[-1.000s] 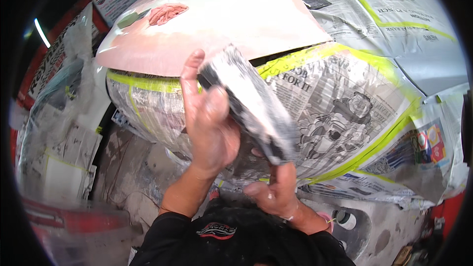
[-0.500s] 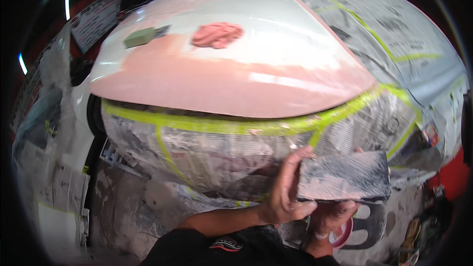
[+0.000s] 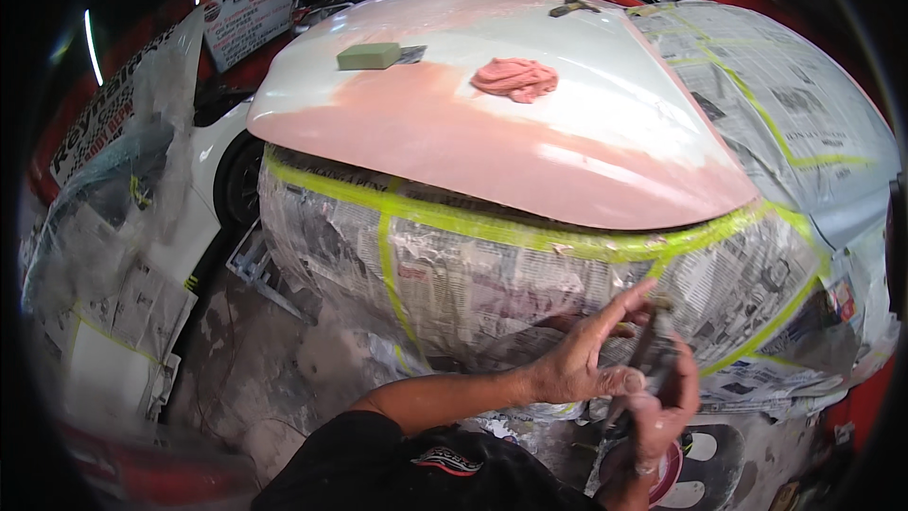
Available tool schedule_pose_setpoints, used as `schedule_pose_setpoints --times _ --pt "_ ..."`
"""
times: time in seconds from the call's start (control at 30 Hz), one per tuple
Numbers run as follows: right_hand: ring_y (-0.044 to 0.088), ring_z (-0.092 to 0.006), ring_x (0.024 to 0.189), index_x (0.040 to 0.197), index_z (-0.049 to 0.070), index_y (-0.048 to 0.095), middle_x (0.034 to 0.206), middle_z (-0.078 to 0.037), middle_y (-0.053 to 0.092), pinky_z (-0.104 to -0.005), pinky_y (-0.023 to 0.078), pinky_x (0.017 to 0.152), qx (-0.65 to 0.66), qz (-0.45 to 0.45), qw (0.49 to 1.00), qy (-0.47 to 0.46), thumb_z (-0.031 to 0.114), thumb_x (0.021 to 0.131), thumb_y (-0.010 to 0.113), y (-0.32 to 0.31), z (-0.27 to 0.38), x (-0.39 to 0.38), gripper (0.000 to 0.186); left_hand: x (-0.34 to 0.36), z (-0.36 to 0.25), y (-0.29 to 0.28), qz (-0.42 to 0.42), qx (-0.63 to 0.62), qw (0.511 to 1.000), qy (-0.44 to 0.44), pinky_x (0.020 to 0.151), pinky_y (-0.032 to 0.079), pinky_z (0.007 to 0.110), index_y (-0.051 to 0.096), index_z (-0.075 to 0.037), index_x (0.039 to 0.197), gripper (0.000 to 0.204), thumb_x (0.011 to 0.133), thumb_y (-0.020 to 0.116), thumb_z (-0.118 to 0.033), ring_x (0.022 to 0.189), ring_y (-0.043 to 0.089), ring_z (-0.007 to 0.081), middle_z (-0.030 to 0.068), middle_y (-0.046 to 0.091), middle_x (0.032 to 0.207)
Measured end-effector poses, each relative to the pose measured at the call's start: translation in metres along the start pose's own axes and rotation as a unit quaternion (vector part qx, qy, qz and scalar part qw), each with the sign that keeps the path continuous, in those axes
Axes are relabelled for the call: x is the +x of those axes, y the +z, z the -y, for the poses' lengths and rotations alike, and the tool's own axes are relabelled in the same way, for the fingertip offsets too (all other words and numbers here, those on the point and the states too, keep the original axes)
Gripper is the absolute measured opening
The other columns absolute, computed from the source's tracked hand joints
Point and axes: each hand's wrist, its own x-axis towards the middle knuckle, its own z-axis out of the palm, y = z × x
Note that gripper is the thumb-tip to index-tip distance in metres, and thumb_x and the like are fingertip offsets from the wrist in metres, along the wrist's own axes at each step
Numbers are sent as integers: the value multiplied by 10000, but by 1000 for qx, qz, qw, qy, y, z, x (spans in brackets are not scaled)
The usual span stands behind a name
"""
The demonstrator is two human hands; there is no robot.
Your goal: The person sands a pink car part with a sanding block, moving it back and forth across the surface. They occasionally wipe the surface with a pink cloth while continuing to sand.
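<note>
A dark sanding block (image 3: 653, 343), turned nearly edge-on and smeared by motion, is held between my two hands in front of the papered car front. My left hand (image 3: 579, 360) curves round its left side, with the index finger reaching up and the thumb low against it. From the right, the fingers of my right hand (image 3: 667, 407) wrap the block, partly hidden by it. Beyond the hands lies a white car hood (image 3: 605, 137) with dull pink patches. On it rest a crumpled pink cloth (image 3: 515, 80), a green block (image 3: 369, 56) and a small dark tool (image 3: 573, 7).
Newspaper (image 3: 482, 270) edged with yellow-green tape (image 3: 445, 216) covers the car's front; more paper (image 3: 804, 85) covers its right side. A white car (image 3: 203, 189) under plastic stands left. Below my right hand are a reddish round container (image 3: 670, 475) and a dark board with pale oval patches (image 3: 716, 459).
The sanding block has turned from showing its broad, dusty face to nearly edge-on, and both hands have shifted round it. The view has swung, so the hood sits farther right.
</note>
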Motion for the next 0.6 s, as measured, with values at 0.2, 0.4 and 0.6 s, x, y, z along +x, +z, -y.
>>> schedule_pose_setpoints --times 0.2,0.4,0.6 --pt "489 -336 1355 1375 -65 578 1427 -213 502 -441 367 1146 24 78 996 19 400 835 844 -14 -4 -5 760 4 26 32 -69 -87 994 -18 1195 328 387 135 14 1638 1013 929 767 -340 1385 464 216 152 443 1517" --pt "299 -410 1506 1449 -15 563 1562 -263 352 -505 264 1211 58 204 976 -47 476 749 895 -70 -11 -17 917 26 34 57 -146 -285 946 -41 1071 520 493 244 -115 1588 779 992 677 -370 1182 638 318 211 561 1344" --pt "478 -449 1395 1352 101 684 1501 -273 442 -471 426 1125 -125 151 976 -89 262 831 857 -96 -19 -24 572 37 48 84 -161 -278 943 -89 1062 526 478 325 -158 1515 623 1028 599 -434 1170 644 307 191 566 1326"
